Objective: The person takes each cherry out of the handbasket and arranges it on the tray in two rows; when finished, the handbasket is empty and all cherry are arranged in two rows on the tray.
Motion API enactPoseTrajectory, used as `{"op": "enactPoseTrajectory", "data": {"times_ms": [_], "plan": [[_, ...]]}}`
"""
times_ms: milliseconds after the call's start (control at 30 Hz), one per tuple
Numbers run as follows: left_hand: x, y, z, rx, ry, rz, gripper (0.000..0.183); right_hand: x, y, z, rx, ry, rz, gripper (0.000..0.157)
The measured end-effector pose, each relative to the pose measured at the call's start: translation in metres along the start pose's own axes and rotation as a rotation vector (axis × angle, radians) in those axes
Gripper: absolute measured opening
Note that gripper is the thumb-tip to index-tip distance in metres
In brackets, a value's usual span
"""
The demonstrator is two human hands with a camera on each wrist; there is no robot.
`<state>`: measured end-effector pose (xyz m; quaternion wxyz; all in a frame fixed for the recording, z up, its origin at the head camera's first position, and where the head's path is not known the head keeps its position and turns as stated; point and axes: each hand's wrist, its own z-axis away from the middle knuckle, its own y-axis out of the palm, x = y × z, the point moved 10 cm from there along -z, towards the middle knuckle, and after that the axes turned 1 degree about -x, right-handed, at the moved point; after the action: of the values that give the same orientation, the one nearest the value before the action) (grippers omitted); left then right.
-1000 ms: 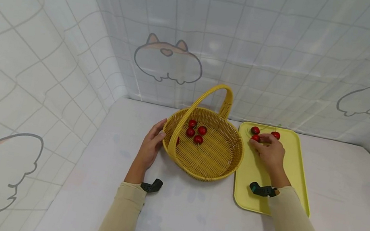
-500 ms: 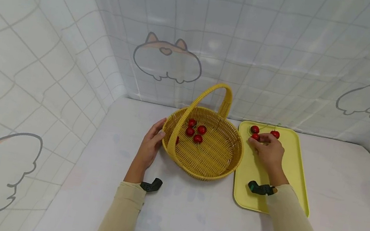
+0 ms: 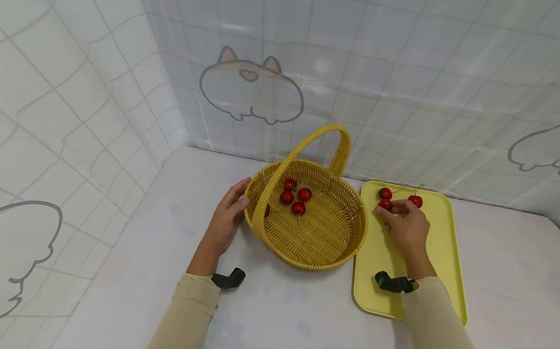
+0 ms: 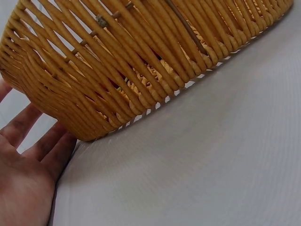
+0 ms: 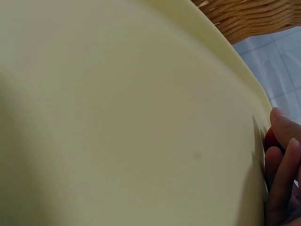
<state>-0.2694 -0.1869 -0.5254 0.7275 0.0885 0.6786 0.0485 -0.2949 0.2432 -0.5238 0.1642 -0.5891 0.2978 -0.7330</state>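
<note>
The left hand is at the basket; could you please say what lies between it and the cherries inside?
The woven side of the basket lies between the left hand and the cherries; the head view shows this.

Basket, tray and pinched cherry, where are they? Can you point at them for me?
Basket point(image 3: 326, 231): head view, on its bare woven bottom.
Tray point(image 3: 378, 246): head view, on its bare yellow surface.
Pinched cherry point(image 3: 384, 204): head view, on its red skin.

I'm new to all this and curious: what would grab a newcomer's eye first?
Probably the golden wicker basket with its tall arched handle and red cherries inside. The left hand touches its left side. Then the yellow tray to its right, where the right hand pinches another cherry near the far edge.
</note>
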Motion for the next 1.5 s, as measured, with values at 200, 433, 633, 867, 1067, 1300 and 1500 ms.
{"op": "enactPoseTrajectory", "data": {"times_ms": [200, 433, 633, 867, 1067, 1300, 1500], "plan": [[0.001, 0.0, -0.001, 0.004, -0.005, -0.004, 0.049, 0.001, -0.001, 0.0, -0.003, -0.008, 0.013, 0.061], [0.002, -0.001, -0.001, 0.004, 0.002, -0.005, 0.049, -0.002, -0.001, -0.001, -0.009, 0.002, 0.0, 0.06], [0.001, -0.001, 0.0, 0.002, 0.012, -0.002, 0.049, -0.005, -0.001, 0.0, -0.003, 0.013, -0.01, 0.06], [0.001, 0.001, 0.0, 0.009, 0.009, -0.002, 0.05, -0.009, -0.004, 0.002, -0.012, 0.036, -0.09, 0.063], [-0.001, 0.001, 0.001, 0.005, 0.018, -0.011, 0.049, -0.005, -0.011, 0.003, -0.03, -0.012, -0.154, 0.063], [0.0, 0.0, 0.001, 0.011, 0.013, -0.002, 0.05, 0.023, -0.022, 0.006, -0.039, -0.139, -0.183, 0.06], [0.001, 0.0, 0.0, 0.009, 0.021, -0.004, 0.049, 0.058, -0.021, 0.012, 0.019, -0.231, -0.194, 0.055]]}}
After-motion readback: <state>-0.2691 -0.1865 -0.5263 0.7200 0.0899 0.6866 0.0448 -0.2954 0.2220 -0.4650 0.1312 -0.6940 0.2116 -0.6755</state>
